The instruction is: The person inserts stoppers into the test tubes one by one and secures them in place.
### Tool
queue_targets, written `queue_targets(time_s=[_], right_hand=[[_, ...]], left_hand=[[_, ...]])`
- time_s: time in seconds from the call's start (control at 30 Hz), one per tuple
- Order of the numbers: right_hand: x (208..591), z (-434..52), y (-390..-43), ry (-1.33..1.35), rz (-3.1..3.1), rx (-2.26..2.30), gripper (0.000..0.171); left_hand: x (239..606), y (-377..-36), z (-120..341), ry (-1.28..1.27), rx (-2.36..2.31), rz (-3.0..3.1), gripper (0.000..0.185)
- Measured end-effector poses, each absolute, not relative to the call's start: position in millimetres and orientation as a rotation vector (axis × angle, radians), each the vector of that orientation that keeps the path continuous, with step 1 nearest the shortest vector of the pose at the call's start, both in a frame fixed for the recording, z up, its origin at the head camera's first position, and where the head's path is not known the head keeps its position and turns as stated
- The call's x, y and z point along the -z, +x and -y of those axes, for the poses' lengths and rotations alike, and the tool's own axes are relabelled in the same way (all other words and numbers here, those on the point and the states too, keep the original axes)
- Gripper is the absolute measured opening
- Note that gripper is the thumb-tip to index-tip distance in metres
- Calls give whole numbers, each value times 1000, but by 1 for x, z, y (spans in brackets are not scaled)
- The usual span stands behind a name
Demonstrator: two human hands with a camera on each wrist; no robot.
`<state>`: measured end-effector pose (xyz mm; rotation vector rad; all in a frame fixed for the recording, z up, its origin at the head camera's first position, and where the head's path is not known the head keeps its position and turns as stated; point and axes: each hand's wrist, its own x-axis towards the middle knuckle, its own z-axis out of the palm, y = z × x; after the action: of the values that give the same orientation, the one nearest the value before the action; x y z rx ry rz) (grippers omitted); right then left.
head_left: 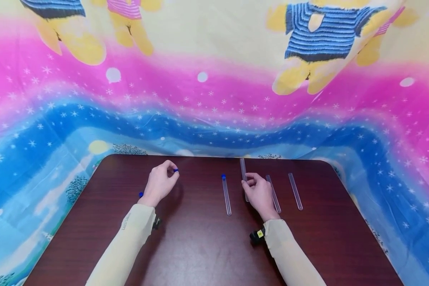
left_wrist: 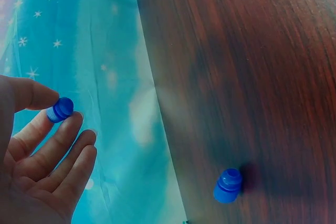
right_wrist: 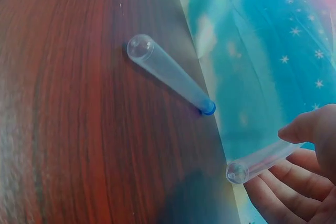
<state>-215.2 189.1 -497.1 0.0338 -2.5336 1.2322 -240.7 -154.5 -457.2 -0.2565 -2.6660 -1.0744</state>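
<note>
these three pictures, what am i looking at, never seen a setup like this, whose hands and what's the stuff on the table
No machine here: a person works with bare hands and wears three cameras. The wide picture comes from the head, the other two from the wrists. The left hand pinches a small blue cap; another blue cap lies on the dark wooden table. The right hand holds a clear uncapped tube. A capped tube lies between the hands, and two more uncapped tubes lie to the right. A colourful printed cloth hangs behind.
</note>
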Motion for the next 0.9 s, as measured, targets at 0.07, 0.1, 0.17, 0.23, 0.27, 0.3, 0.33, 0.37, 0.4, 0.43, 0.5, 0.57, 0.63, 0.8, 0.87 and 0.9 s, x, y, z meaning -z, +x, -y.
queue_targets(time_s=[0.07, 0.1, 0.17, 0.23, 0.27, 0.3, 0.33, 0.37, 0.4, 0.43, 0.5, 0.57, 0.63, 0.8, 0.87, 0.9], right_hand=[[497, -187, -215, 39, 2530, -1238, 28], [497, -186, -215, 39, 2527, -1242, 28], [496, -185, -216, 42, 2520, -1254, 28], [496, -184, -216, 44, 2517, -1253, 27], [495, -183, -216, 45, 2515, -1252, 27], [495, -183, -216, 46, 2513, -1250, 27], [495, -182, -217, 47, 2511, -1249, 27], [495, -182, -217, 47, 2510, -1248, 28], [495, -181, -217, 47, 2509, -1244, 28], [495, -181, -217, 47, 2509, -1244, 28], [494, -180, -217, 49, 2506, -1250, 28], [494, -179, -217, 52, 2505, -1259, 28], [493, -178, -216, 56, 2502, -1272, 28], [492, -175, -215, 64, 2497, -1309, 27], [491, -174, -215, 69, 2498, -1319, 27], [491, -173, -215, 74, 2499, -1321, 27]], left_hand=[[456, -240, 154, -257, 1070, 2665, 10], [456, -240, 154, -257, 1068, 2665, 11], [455, -241, 153, -258, 1064, 2669, 11], [453, -241, 152, -258, 1063, 2670, 11], [453, -241, 152, -259, 1065, 2670, 11], [452, -241, 152, -260, 1066, 2669, 11], [451, -241, 151, -261, 1067, 2668, 11], [451, -241, 151, -261, 1070, 2665, 11], [450, -241, 150, -263, 1071, 2661, 11], [450, -241, 150, -265, 1072, 2657, 11], [449, -241, 149, -267, 1072, 2648, 11], [449, -241, 147, -270, 1074, 2638, 11], [448, -241, 146, -276, 1079, 2629, 11], [447, -241, 141, -293, 1094, 2606, 10], [447, -241, 139, -296, 1094, 2598, 9], [446, -241, 138, -297, 1094, 2596, 9]])
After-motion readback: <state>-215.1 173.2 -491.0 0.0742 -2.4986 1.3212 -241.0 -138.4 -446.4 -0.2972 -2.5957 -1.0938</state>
